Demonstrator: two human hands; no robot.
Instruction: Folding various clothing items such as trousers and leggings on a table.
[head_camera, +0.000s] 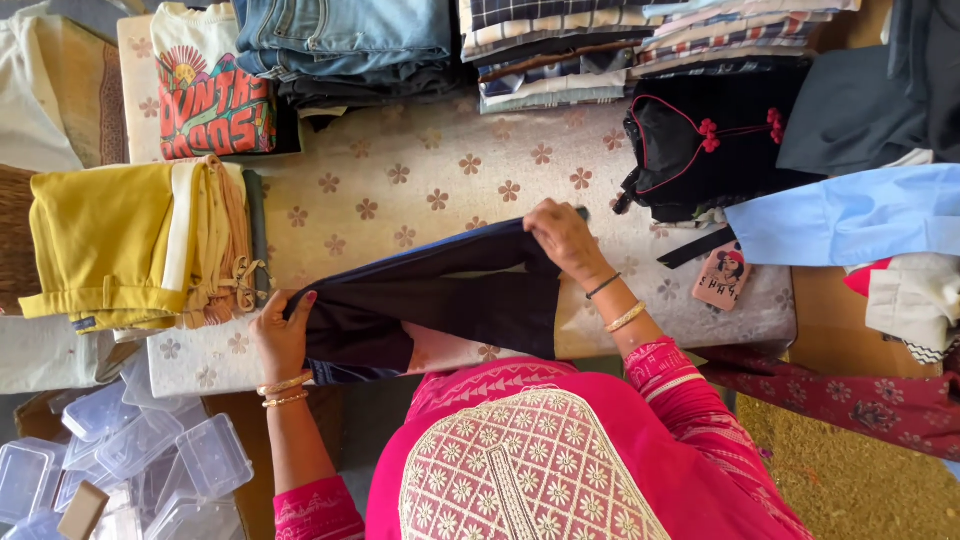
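A dark navy garment (440, 300), smooth and matte, lies stretched across the near edge of the tabletop (420, 190), which is covered in a cream cloth printed with small brown flowers. The left hand (282, 335) is closed around one end of the garment near the table's near left edge, fingers curled over the bunched fabric; two gold bangles sit on that wrist. The right hand (565, 238) pinches the other end further in toward the middle of the table, fingers bent down onto a folded edge, with a dark band and a gold bangle on the wrist. Between the two hands the cloth forms a long, flat, tapering band with a crisp fold along its upper side. At the left edge sits a stack of mustard-yellow trousers (110, 245), thick and neatly squared. Along the far edge lie a printed T-shirt (210, 95), folded blue jeans (345, 40) and a pile of checked shirts (560, 50). A black top with red piping (690, 150) rests toward the far right corner. Clear plastic boxes (150, 460) lie heaped below the table's near left corner.
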